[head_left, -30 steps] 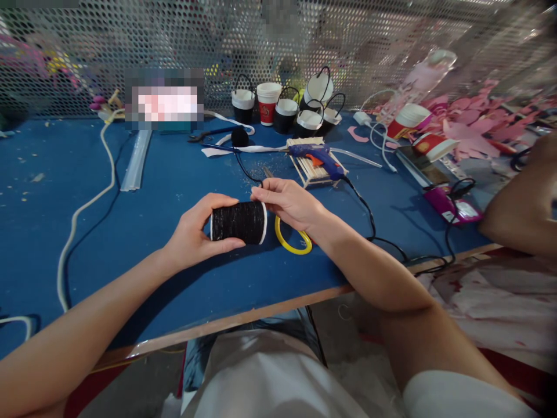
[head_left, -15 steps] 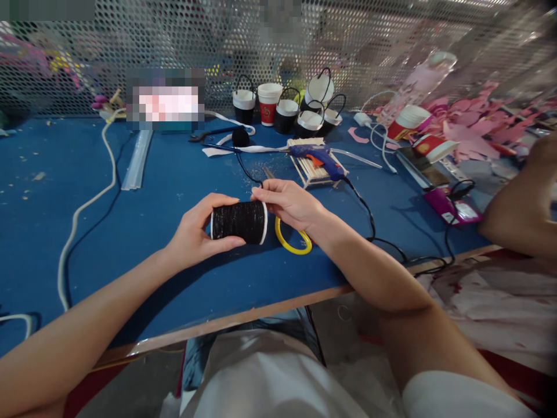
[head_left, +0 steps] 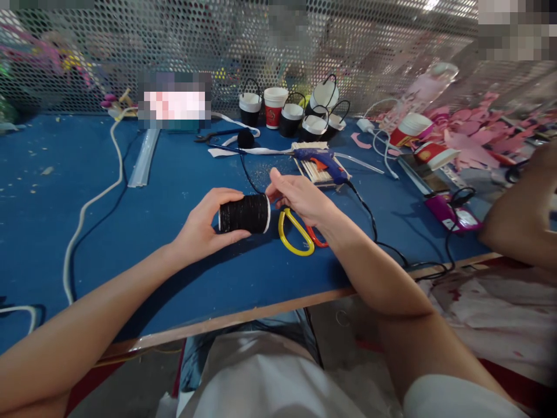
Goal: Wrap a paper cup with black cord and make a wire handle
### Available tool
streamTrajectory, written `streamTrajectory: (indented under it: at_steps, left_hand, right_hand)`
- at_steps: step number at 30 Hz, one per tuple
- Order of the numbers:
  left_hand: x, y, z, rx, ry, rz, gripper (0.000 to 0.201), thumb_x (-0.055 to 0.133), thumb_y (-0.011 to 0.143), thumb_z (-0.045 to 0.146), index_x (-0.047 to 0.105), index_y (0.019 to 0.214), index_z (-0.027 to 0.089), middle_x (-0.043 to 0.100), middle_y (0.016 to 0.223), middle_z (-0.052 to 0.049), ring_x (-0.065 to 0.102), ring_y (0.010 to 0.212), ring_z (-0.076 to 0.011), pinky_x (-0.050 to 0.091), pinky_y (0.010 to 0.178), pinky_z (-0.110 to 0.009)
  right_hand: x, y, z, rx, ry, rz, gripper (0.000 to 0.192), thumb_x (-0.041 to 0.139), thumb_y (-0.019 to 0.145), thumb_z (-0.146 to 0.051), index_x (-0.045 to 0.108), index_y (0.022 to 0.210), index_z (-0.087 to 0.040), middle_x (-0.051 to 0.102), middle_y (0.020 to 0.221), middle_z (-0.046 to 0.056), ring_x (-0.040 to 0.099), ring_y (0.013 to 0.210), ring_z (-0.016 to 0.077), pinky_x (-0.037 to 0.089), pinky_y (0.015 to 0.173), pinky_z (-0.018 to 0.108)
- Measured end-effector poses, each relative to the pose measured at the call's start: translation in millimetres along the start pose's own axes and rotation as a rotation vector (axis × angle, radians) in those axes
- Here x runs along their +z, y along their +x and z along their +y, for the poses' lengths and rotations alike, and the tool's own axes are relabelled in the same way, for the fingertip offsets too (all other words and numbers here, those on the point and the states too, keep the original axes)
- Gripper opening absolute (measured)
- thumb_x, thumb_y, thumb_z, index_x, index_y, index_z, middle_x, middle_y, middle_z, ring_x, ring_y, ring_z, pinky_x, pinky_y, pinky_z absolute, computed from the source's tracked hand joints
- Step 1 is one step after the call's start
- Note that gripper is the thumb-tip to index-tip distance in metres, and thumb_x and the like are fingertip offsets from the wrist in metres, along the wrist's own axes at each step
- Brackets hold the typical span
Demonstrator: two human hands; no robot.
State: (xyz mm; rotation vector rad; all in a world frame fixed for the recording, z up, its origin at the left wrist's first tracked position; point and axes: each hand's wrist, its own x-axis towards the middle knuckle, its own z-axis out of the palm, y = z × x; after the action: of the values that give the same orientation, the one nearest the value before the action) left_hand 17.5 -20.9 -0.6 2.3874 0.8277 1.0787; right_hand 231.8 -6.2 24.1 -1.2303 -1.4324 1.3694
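My left hand (head_left: 202, 223) is wrapped round a spool of black cord (head_left: 244, 213) with white end rims, held on its side above the table. Just off the spool's right rim is my right hand (head_left: 298, 197), its thumb raised away from the curled fingers. A strand of black cord (head_left: 246, 172) runs from a black ball (head_left: 245, 139) down to the spool's top right, close to those fingertips. Beneath my right hand lie scissors with yellow and red handles (head_left: 296, 233); the hand hides their blades.
A blue glue gun (head_left: 319, 159) rests on a small wooden stick rack (head_left: 310, 175). Several black-and-white cups with handles (head_left: 291, 119) and a red cup (head_left: 274, 110) stand behind. Clear glue sticks (head_left: 145, 157) and a white cable (head_left: 93, 200) lie left. Another person's arm (head_left: 522, 209) is at right.
My right thumb has lifted from its pinch at the cord, and the hand has moved slightly right of the spool. The scissors' red handle now shows. The view has shifted a little.
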Motion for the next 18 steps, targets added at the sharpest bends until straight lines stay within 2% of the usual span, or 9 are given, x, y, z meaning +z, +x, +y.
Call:
streamTrajectory:
  at_steps: [2, 5, 7, 10, 12, 14, 16, 18]
  left_hand:
    - [0.8, -0.2, -1.3, -0.003, 0.016, 0.028, 0.051, 0.069, 0.070, 0.035, 0.046, 0.114, 0.021, 0.053, 0.116, -0.011, 0.051, 0.110, -0.0239, 0.043, 0.093, -0.042]
    - [2.2, -0.8, -2.7, 0.001, 0.040, 0.037, 0.048, 0.067, 0.072, 0.034, 0.046, 0.114, 0.021, 0.052, 0.117, -0.011, 0.049, 0.112, -0.0241, 0.042, 0.093, -0.043]
    - [3.0, -1.1, -3.7, 0.008, 0.053, 0.029, 0.049, 0.067, 0.072, 0.035, 0.045, 0.114, 0.022, 0.051, 0.117, -0.010, 0.048, 0.112, -0.0240, 0.041, 0.095, -0.044]
    - [3.4, -1.4, -5.1, -0.052, 0.013, 0.006, 0.061, 0.070, 0.068, 0.040, 0.042, 0.119, 0.021, 0.050, 0.118, -0.010, 0.049, 0.111, -0.0240, 0.042, 0.094, -0.041]
    - [3.3, -1.1, -5.2, -0.143, -0.053, -0.015, 0.064, 0.068, 0.069, 0.042, 0.040, 0.122, 0.019, 0.050, 0.118, -0.010, 0.051, 0.108, -0.0233, 0.044, 0.091, -0.038]
    - [2.8, -0.5, -4.2, -0.225, -0.112, -0.032, 0.058, 0.062, 0.074, 0.043, 0.040, 0.123, 0.019, 0.052, 0.116, -0.009, 0.053, 0.105, -0.0216, 0.046, 0.087, -0.035]
    - [2.0, 0.1, -2.5, -0.264, -0.135, -0.037, 0.051, 0.058, 0.078, 0.042, 0.043, 0.120, 0.019, 0.054, 0.114, -0.008, 0.054, 0.102, -0.0202, 0.046, 0.086, -0.033]
    - [1.2, 0.3, -0.6, -0.268, -0.125, -0.035, 0.050, 0.058, 0.078, 0.042, 0.045, 0.119, 0.018, 0.055, 0.113, -0.008, 0.054, 0.101, -0.0201, 0.045, 0.087, -0.032]
  right_hand:
    - [0.4, -2.4, -2.5, 0.024, -0.009, -0.102, 0.052, 0.048, 0.074, -0.065, 0.060, 0.059, -0.016, 0.059, 0.065, 0.005, 0.052, 0.062, 0.0125, 0.040, 0.057, 0.027]
    - [5.2, -6.7, -2.9, 0.040, 0.040, -0.219, 0.037, 0.062, 0.071, -0.052, 0.058, 0.062, -0.016, 0.056, 0.062, 0.001, 0.051, 0.062, 0.0110, 0.039, 0.059, 0.026]
    - [9.6, -9.0, -0.7, 0.046, 0.057, -0.201, 0.027, 0.068, 0.068, -0.040, 0.056, 0.063, -0.016, 0.052, 0.059, -0.002, 0.049, 0.060, 0.0095, 0.038, 0.059, 0.024]
    - [15.3, -12.1, 3.3, -0.017, -0.031, -0.112, 0.020, 0.066, 0.069, -0.033, 0.056, 0.067, -0.016, 0.052, 0.061, -0.003, 0.047, 0.059, 0.0091, 0.037, 0.059, 0.024]
    - [17.8, -14.4, 4.4, -0.086, -0.109, -0.086, 0.018, 0.065, 0.070, -0.032, 0.058, 0.072, -0.016, 0.052, 0.065, -0.003, 0.047, 0.061, 0.0093, 0.038, 0.061, 0.025]
    - [18.7, -16.1, 4.0, -0.120, -0.158, -0.111, 0.019, 0.063, 0.072, -0.033, 0.058, 0.075, -0.016, 0.052, 0.066, -0.003, 0.047, 0.061, 0.0091, 0.038, 0.061, 0.025]
    - [17.8, -16.0, 3.1, -0.132, -0.183, -0.122, 0.021, 0.063, 0.072, -0.036, 0.057, 0.075, -0.016, 0.052, 0.066, -0.003, 0.047, 0.061, 0.0087, 0.039, 0.060, 0.024]
    - [15.1, -13.6, 2.7, -0.147, -0.165, -0.062, 0.027, 0.062, 0.073, -0.042, 0.055, 0.076, -0.016, 0.054, 0.068, -0.002, 0.050, 0.063, 0.0092, 0.040, 0.061, 0.024]
